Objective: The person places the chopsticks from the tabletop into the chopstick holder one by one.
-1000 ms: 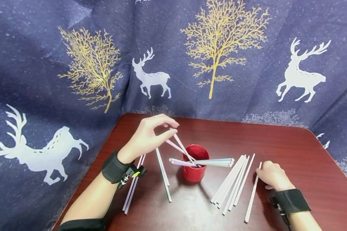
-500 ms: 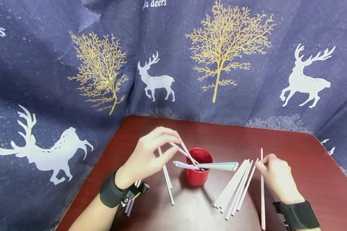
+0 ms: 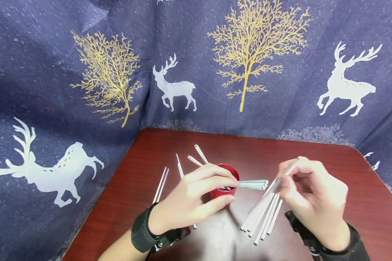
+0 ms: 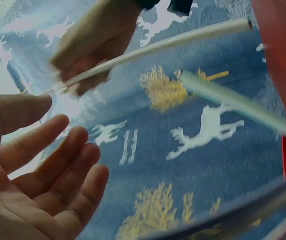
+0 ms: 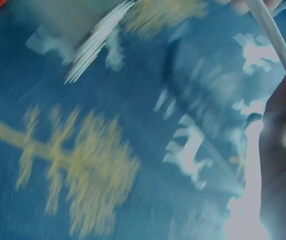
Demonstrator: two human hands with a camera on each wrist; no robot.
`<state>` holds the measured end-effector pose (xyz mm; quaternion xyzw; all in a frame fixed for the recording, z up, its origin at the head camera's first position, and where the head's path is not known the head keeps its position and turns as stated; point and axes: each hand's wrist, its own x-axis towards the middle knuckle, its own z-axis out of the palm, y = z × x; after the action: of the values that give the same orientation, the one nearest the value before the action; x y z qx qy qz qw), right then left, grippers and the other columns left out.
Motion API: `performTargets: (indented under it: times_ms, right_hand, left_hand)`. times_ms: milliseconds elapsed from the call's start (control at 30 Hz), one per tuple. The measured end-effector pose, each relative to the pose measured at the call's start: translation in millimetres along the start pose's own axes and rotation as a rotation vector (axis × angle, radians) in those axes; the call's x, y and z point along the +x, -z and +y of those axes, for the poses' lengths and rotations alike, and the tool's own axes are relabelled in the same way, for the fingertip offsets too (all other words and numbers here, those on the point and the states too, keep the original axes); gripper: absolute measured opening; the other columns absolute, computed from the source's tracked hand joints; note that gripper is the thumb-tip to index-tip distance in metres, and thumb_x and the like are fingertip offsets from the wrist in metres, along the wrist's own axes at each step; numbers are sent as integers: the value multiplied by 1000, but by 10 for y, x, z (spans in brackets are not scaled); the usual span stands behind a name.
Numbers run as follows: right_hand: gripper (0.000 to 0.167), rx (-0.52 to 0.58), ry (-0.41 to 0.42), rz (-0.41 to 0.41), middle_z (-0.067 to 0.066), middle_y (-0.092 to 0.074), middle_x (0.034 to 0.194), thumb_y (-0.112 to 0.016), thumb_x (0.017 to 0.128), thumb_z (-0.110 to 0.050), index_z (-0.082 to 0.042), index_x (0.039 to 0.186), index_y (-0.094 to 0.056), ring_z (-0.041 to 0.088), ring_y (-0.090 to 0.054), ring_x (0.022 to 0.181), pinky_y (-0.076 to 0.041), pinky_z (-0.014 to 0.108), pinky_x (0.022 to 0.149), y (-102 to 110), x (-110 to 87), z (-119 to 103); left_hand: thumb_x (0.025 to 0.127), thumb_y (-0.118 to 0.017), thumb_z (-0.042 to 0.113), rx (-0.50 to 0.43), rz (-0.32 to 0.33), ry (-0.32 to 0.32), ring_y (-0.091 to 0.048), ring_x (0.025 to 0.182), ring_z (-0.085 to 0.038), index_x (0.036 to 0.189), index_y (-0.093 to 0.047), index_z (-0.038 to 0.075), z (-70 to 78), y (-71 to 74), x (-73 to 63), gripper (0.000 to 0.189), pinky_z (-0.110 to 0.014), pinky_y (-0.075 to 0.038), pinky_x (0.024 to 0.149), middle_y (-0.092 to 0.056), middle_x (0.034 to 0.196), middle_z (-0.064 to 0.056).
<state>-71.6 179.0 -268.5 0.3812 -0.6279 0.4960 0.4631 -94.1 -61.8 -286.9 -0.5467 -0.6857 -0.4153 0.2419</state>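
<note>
In the head view my right hand [image 3: 317,199] pinches a slender white stick [image 3: 293,166] between thumb and fingers. It is raised above the table and slanted. The left wrist view shows this white stick [image 4: 178,46] stretching from the right hand [image 4: 100,37] past my left hand [image 4: 47,185]. My left hand [image 3: 196,195] reaches across the front of a red cup [image 3: 234,172], fingers extended and spread from the thumb, holding nothing. Pale green sticks [image 3: 253,184] lean out of the cup to the right. Pinkish-white sticks [image 3: 200,154] lean out to the left.
A fan of several white sticks [image 3: 259,212] lies on the brown table [image 3: 264,152], right of the cup. To the left lie two pale sticks [image 3: 160,184], and more [image 3: 180,168] partly behind the left hand. A dark blue deer-print cloth [image 3: 189,29] hangs behind.
The right hand has picked up the white stick from the table's right side and brought it up and leftward. The left hand has moved right and down, to in front of the cup.
</note>
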Motion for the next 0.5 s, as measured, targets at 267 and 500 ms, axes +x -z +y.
performTargets:
  times_ms: [267, 500]
  right_hand:
    - [14, 48, 87, -142, 7, -59, 71, -59, 85, 2, 12, 80, -51, 10, -57, 66, -41, 11, 52, -392, 154, -56]
    - [25, -77, 126, -126, 10, -62, 75, -65, 94, -16, 7, 82, -63, 12, -59, 72, -51, 14, 70, -482, 193, -62]
  left_hand:
    - [86, -75, 14, -74, -15, 61, -58, 86, -4, 102, -71, 10, -9, -162, 44, 16, -11, -47, 76, -64, 93, 2]
    - [85, -74, 9, -151, 63, 152, -58, 79, 0, 95, -72, 12, -98, -127, 12, 11, -16, -50, 69, -68, 86, 6]
